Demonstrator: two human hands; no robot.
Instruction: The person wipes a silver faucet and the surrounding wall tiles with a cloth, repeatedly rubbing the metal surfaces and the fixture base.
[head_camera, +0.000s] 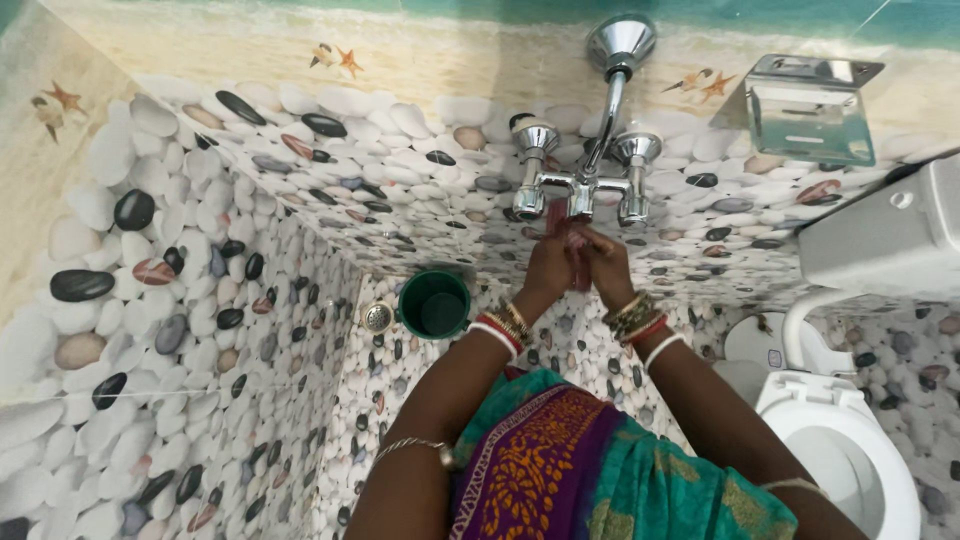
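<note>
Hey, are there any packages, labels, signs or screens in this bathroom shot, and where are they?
None that the picture shows clearly.
A small pale patch on the white fitting beside the toilet may be a sticker; too small to tell.
Both hands, the left hand and the right hand, are under the chrome tap.

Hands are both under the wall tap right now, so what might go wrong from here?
Both hands, left hand and right hand, are pressed together right under the tap spout; knuckles may knock the metal. Runoff may miss the green mug, which stands off to the side, wetting the pebble-tiled floor.
</note>
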